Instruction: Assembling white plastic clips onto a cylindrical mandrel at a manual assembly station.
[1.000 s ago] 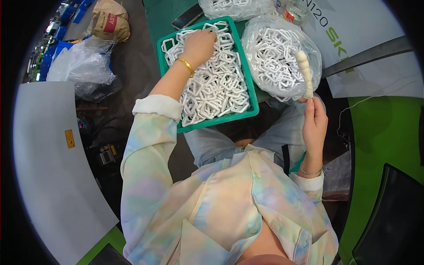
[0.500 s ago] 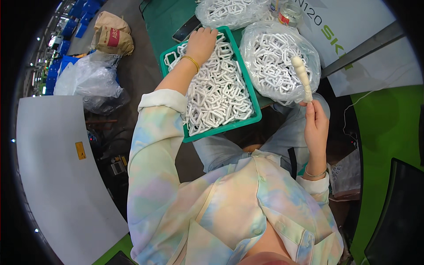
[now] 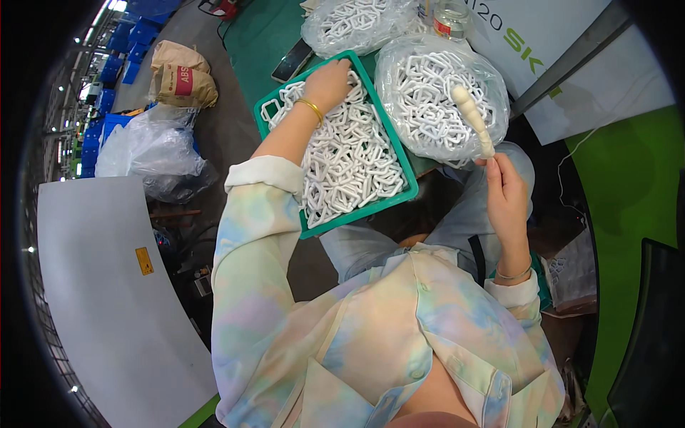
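Observation:
A green plastic tray (image 3: pixel 389 141) heaped with white plastic chain links (image 3: pixel 349 157) lies on the table in front of me. Over the tray's far end, my left hand (image 3: pixel 328 87) reaches down into the links with curled fingers. Its fingertips are partly hidden, so what they hold cannot be made out. My right hand (image 3: pixel 505 187) pinches the lower end of a cream-coloured knobbed stick (image 3: pixel 472 118) between thumb and fingers. The stick points up and away, in front of a clear plastic bag (image 3: pixel 385 89) full of similar white links.
Behind the tray are a phone (image 3: pixel 291 60), a second bag of links (image 3: pixel 357 21) and a glass jar (image 3: pixel 451 20) on the green tabletop (image 3: pixel 257 36). A brown paper sack (image 3: pixel 182 75) and crumpled plastic (image 3: pixel 150 146) stand at the left. A grey metal bar (image 3: pixel 571 60) slants at the right.
My left hand's fingers have drawn back from the tray's far rim and curled down into the links. The right hand still holds the knobbed stick. The whole view has shifted slightly.

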